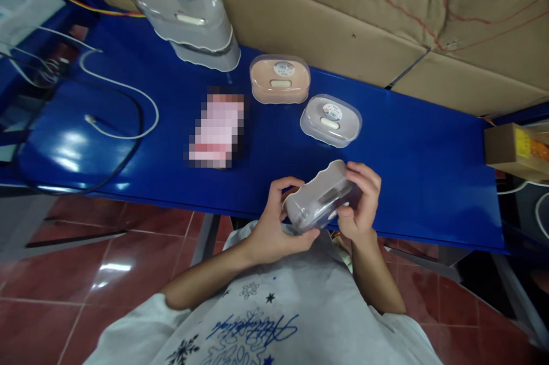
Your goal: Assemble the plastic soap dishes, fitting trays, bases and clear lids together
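Between my two hands is a small grey plastic box with a clear lid [319, 196], tilted on its side above the table's front edge. My left hand [278, 227] grips its left end, thumb below and fingers behind. Around the right end are the fingers of my right hand [362, 202], with the thumb on the lid side. Just beyond it on the table sits a similar grey lidded box [331, 120] with a round label. A peach lidded box [280, 80] stands farther back to the left.
Stacked larger grey boxes [193, 24] stand at the back left of the blue table [420, 165]. A blurred-out pink-screened object [218, 131] lies left of centre. Cables [141, 136] loop at the left. A cardboard box [514, 150] is at the right edge, and brown cardboard [321, 16] lines the back.
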`<act>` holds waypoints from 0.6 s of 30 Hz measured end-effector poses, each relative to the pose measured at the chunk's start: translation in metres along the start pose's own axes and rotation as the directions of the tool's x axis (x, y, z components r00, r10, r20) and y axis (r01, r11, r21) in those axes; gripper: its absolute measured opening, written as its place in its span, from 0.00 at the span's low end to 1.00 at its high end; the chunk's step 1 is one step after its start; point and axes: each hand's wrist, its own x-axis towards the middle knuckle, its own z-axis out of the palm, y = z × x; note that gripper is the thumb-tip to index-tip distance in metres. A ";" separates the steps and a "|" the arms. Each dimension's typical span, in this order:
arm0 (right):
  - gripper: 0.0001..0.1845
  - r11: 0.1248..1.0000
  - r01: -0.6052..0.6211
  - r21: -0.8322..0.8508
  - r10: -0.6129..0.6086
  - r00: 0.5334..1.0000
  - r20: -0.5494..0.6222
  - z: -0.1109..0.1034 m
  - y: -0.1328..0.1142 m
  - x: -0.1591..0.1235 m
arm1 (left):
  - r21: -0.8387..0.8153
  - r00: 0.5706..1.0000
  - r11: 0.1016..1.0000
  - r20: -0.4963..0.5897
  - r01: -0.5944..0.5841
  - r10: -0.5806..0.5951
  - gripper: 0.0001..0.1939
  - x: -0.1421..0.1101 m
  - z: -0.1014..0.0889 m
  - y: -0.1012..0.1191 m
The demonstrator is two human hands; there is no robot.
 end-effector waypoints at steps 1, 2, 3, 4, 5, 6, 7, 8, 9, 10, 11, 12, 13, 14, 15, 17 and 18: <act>0.31 0.999 -0.037 0.029 0.036 0.998 0.049 -0.006 -0.001 0.001 | -0.017 1.000 1.000 0.022 0.014 -0.014 0.42 0.001 -0.004 0.002; 0.33 0.997 -0.063 0.049 0.057 0.992 0.112 -0.013 -0.002 0.003 | -0.048 0.998 0.998 0.045 0.045 -0.043 0.41 0.003 -0.009 0.006; 0.35 0.996 -0.072 0.058 0.061 0.983 0.176 -0.021 -0.004 0.004 | -0.092 0.996 0.992 0.047 0.086 -0.082 0.40 0.006 -0.014 0.010; 0.38 0.997 -0.062 0.055 0.047 0.970 0.238 -0.028 -0.007 0.004 | -0.142 0.991 0.981 0.028 0.132 -0.130 0.38 0.009 -0.018 0.014; 0.41 0.998 -0.037 0.045 0.022 0.953 0.303 -0.034 -0.010 0.005 | -0.189 0.984 0.966 -0.004 0.176 -0.180 0.36 0.013 -0.023 0.018; 0.43 0.999 -0.009 0.031 -0.003 0.929 0.371 -0.039 -0.014 0.005 | -0.225 0.973 0.951 -0.035 0.214 -0.228 0.34 0.016 -0.026 0.022; 0.44 1.000 0.010 0.016 -0.016 0.899 0.437 -0.041 -0.017 0.005 | -0.236 0.962 0.940 -0.060 0.245 -0.266 0.32 0.019 -0.029 0.024; 0.44 1.000 0.015 0.000 -0.013 0.869 0.494 -0.042 -0.019 0.004 | -0.215 0.954 0.940 -0.078 0.266 -0.288 0.32 0.022 -0.031 0.027; 0.43 1.000 0.007 -0.017 0.004 0.841 0.541 -0.041 -0.021 0.004 | -0.159 0.952 0.948 -0.092 0.275 -0.291 0.32 0.023 -0.033 0.028; 0.43 0.999 -0.006 -0.035 0.025 0.819 0.574 -0.039 -0.022 0.003 | -0.082 0.955 0.961 -0.113 0.265 -0.273 0.33 0.025 -0.034 0.028; 0.43 0.999 -0.019 -0.049 0.045 0.807 0.588 -0.035 -0.021 0.003 | 0.006 0.961 0.969 -0.132 0.247 -0.244 0.35 0.025 -0.035 0.028; 0.42 0.998 -0.030 -0.059 0.059 0.804 0.592 -0.031 -0.020 0.002 | 0.089 0.967 0.971 -0.146 0.223 -0.209 0.36 0.026 -0.036 0.028; 0.42 0.997 -0.031 -0.065 0.064 0.806 0.589 -0.027 -0.017 0.002 | 0.160 0.973 0.968 -0.154 0.195 -0.171 0.38 0.025 -0.037 0.027; 0.41 0.997 -0.023 -0.068 0.059 0.811 0.582 -0.024 -0.014 0.003 | 0.216 0.979 0.963 -0.158 0.163 -0.130 0.38 0.025 -0.038 0.025; 0.40 0.997 -0.007 -0.072 0.047 0.822 0.568 -0.021 -0.011 0.003 | 0.260 0.984 0.957 -0.158 0.127 -0.088 0.38 0.024 -0.038 0.024; 0.39 0.995 0.034 -0.098 0.023 0.851 0.524 -0.018 -0.003 0.006 | 0.332 0.989 0.942 -0.149 0.053 -0.003 0.35 0.021 -0.040 0.019; 0.39 0.991 0.055 -0.120 0.013 0.863 0.506 -0.018 0.002 0.009 | 0.370 0.989 0.929 -0.142 0.012 0.044 0.33 0.019 -0.040 0.017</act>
